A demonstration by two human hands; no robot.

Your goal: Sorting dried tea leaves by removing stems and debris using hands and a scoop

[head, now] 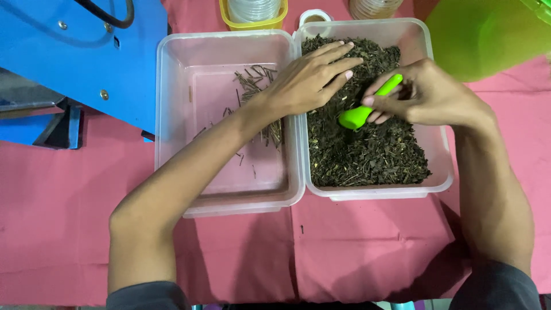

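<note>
The fingers [383,97] of the right hand [427,95] pinch a green scoop [367,106] above the tub [436,172] of dried leaves [367,152], while the left hand [310,80] lies flat and empty on them, so a hasty dig could flick leaves over the rim.

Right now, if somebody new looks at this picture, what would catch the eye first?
Probably the bright green scoop, pinched in the fingers of the right hand over the right clear tub, which is full of dark dried leaves. Next, the left hand lies flat on those leaves, reaching across the left tub, which holds only a few thin stems. Both tubs sit on a pink cloth.
</note>
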